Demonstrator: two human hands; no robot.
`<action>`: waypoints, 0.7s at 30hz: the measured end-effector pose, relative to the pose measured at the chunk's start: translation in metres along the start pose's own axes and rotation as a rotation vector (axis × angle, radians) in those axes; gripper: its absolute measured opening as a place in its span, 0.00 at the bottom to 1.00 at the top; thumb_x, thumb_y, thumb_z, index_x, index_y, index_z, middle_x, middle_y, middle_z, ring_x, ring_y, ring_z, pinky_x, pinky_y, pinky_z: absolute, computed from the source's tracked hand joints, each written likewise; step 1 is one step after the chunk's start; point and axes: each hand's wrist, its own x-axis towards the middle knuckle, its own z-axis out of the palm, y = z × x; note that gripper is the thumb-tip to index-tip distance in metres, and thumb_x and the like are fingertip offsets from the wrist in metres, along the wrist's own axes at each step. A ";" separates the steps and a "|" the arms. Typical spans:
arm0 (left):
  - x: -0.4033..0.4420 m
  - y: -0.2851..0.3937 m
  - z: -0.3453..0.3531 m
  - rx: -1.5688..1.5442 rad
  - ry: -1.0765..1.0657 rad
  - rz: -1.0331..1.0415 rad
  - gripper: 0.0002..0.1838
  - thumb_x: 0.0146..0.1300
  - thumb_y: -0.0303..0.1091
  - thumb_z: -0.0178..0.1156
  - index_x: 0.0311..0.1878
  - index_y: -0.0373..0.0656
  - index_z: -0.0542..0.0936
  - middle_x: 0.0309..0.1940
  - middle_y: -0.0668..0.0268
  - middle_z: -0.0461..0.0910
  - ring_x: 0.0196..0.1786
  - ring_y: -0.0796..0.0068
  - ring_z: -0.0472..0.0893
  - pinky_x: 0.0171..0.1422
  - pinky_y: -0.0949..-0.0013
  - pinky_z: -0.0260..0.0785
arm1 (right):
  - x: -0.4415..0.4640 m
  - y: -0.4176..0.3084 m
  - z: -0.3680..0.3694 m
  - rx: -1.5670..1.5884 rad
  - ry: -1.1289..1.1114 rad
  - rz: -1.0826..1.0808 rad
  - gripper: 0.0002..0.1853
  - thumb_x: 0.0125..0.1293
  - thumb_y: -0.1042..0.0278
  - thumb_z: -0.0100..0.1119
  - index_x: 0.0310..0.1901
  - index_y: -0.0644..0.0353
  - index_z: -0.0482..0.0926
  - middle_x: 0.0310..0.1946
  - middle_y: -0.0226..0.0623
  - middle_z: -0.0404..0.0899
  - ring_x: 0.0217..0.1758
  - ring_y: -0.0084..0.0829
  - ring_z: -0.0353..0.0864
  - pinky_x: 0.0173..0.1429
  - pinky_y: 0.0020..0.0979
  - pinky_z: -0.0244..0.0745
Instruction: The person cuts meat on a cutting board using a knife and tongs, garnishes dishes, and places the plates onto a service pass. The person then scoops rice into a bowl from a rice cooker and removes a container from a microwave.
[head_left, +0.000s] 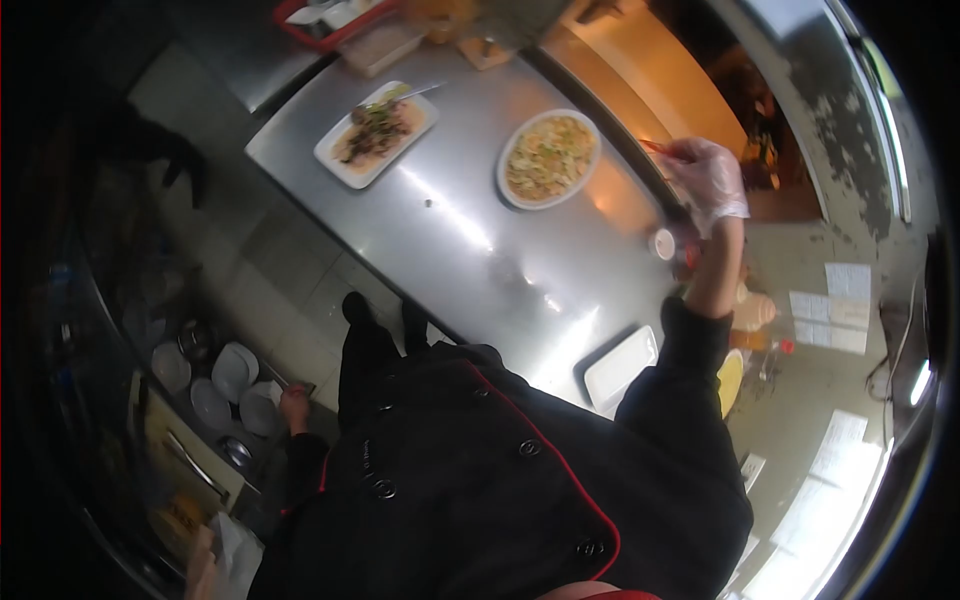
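My right hand (705, 178), in a clear plastic glove, is stretched out by the opening behind the steel table. Its fingers are pinched together around a thin reddish-orange thing (652, 146), too blurred to name. Nearest to it on the table are a small white cup (662, 244) and an oval white dish (549, 204) of chopped, pale yellow-green food. Bare and low at my side, my left hand (293, 408) is near several white bowls (235, 372); its fingers are too small and dark to make out.
A rectangular white plate of meat and greens (375, 135) lies on the steel table (470, 290). An unfilled white tray (620, 368) is by my right sleeve. A red basket (330, 38) stands at the far corner. Bottles (762, 342) line the wall under pinned papers (832, 305).
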 end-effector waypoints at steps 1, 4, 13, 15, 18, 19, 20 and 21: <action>-0.009 -0.006 -0.003 -0.055 -0.002 -0.028 0.10 0.50 0.31 0.56 0.34 0.40 0.81 0.29 0.54 0.81 0.36 0.56 0.81 0.43 0.61 0.71 | 0.012 -0.018 0.020 -0.085 -0.039 -0.097 0.10 0.50 0.68 0.67 0.35 0.59 0.83 0.27 0.37 0.82 0.26 0.25 0.79 0.34 0.27 0.74; -0.028 -0.040 0.002 -0.039 0.069 -0.070 0.09 0.50 0.32 0.58 0.33 0.40 0.81 0.30 0.54 0.81 0.36 0.56 0.81 0.43 0.61 0.71 | 0.033 -0.090 0.080 -0.172 -0.137 -0.383 0.07 0.51 0.67 0.65 0.33 0.56 0.84 0.28 0.38 0.82 0.29 0.30 0.82 0.38 0.29 0.76; -0.130 -0.043 -0.018 0.011 0.160 -0.465 0.09 0.50 0.35 0.58 0.33 0.43 0.82 0.32 0.56 0.82 0.39 0.56 0.81 0.44 0.60 0.71 | 0.109 -0.180 0.307 -0.273 -0.493 -0.466 0.11 0.47 0.65 0.68 0.34 0.55 0.83 0.32 0.40 0.83 0.33 0.34 0.82 0.42 0.32 0.75; -0.155 -0.041 -0.013 0.076 0.156 -0.568 0.09 0.51 0.35 0.58 0.33 0.44 0.82 0.33 0.56 0.82 0.40 0.56 0.81 0.45 0.60 0.71 | 0.109 -0.195 0.328 -0.306 -0.530 -0.502 0.12 0.46 0.63 0.69 0.34 0.55 0.83 0.31 0.40 0.83 0.32 0.34 0.81 0.41 0.32 0.74; -0.191 -0.054 0.006 0.063 0.126 -0.656 0.10 0.50 0.36 0.58 0.33 0.44 0.83 0.34 0.56 0.82 0.41 0.56 0.81 0.45 0.59 0.72 | 0.112 -0.203 0.356 -0.268 -0.577 -0.574 0.11 0.48 0.64 0.70 0.33 0.57 0.84 0.30 0.42 0.82 0.31 0.33 0.81 0.40 0.31 0.74; -0.201 -0.053 0.010 0.023 0.119 -0.689 0.10 0.50 0.36 0.58 0.34 0.44 0.83 0.34 0.56 0.82 0.41 0.56 0.81 0.46 0.59 0.72 | 0.114 -0.205 0.361 -0.273 -0.595 -0.593 0.11 0.48 0.64 0.70 0.33 0.57 0.84 0.30 0.42 0.82 0.31 0.33 0.81 0.40 0.31 0.74; -0.210 -0.051 0.015 -0.016 0.111 -0.720 0.10 0.50 0.37 0.59 0.34 0.44 0.83 0.34 0.56 0.82 0.41 0.56 0.81 0.46 0.59 0.72 | 0.116 -0.205 0.365 -0.279 -0.612 -0.610 0.11 0.49 0.64 0.70 0.33 0.58 0.84 0.29 0.42 0.82 0.31 0.33 0.80 0.40 0.31 0.73; -0.218 -0.060 0.026 -0.047 0.108 -0.722 0.11 0.50 0.37 0.59 0.34 0.45 0.83 0.34 0.56 0.82 0.41 0.56 0.81 0.46 0.59 0.72 | 0.118 -0.206 0.368 -0.285 -0.630 -0.626 0.10 0.49 0.65 0.70 0.34 0.58 0.84 0.29 0.42 0.82 0.30 0.32 0.80 0.40 0.31 0.73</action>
